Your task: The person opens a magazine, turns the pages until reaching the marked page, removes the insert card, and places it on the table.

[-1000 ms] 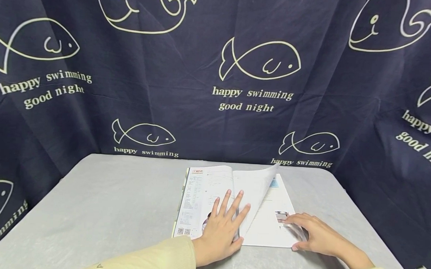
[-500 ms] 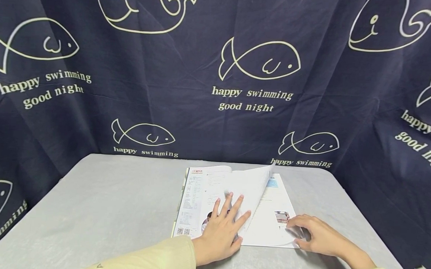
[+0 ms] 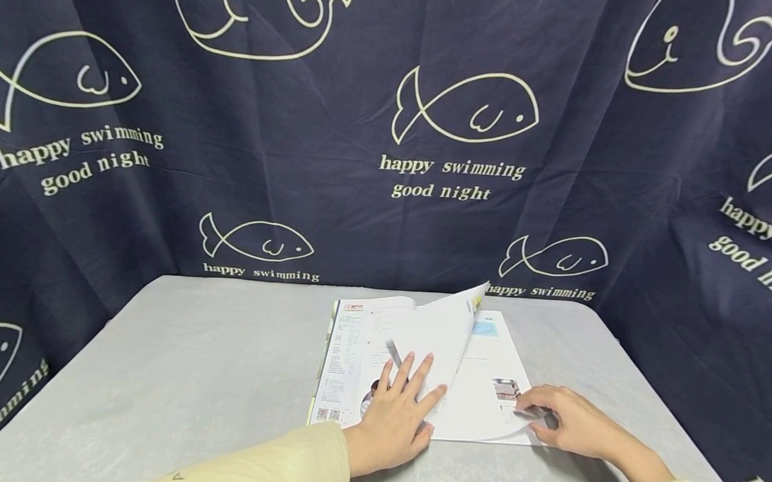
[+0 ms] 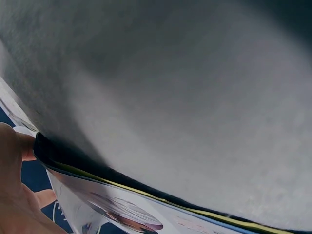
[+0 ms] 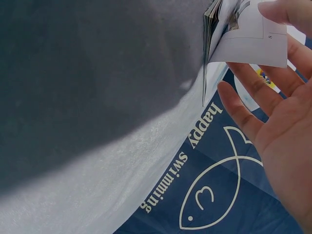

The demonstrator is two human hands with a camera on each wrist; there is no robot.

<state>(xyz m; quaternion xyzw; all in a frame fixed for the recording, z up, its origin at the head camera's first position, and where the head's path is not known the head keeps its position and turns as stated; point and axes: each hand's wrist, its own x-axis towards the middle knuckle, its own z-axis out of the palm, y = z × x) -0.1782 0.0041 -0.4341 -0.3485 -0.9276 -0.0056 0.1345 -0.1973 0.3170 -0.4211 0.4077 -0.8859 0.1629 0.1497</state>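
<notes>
White paper fills most of the open book [image 3: 383, 322], which lies on a grey tabletop [image 3: 228, 363] with its near edge towards the person. One leaf [image 3: 443, 328] stands partly up from the middle of the book, bowed over, its far corner lifted in front of the dark blue curtain [image 3: 337, 182] behind the book. To the right of that leaf, the book's right page [image 3: 483, 372] shows a blue box [image 3: 485, 329] near its far edge and a small photo [image 3: 505, 389] near its right edge. On the left part of the book, a printed column [image 3: 344, 353] runs along the outer side, with two QR codes [image 3: 329, 414] at its near end.

The left hand [image 3: 394, 418] lies palm down across the near middle of the book, its fingers spread and slanting towards the far side; it pinches nothing. A pale yellow sleeve [image 3: 270, 460] reaches it from the near left of the book.

At the book's near right corner, the right hand [image 3: 574, 420] pinches paper: the right wrist view shows the thumb on one face of a bent page [image 5: 256, 46] and fingers behind it. The curtain carries pale fish outlines [image 3: 470, 108] and the words "happy swimming" and "good night".
</notes>
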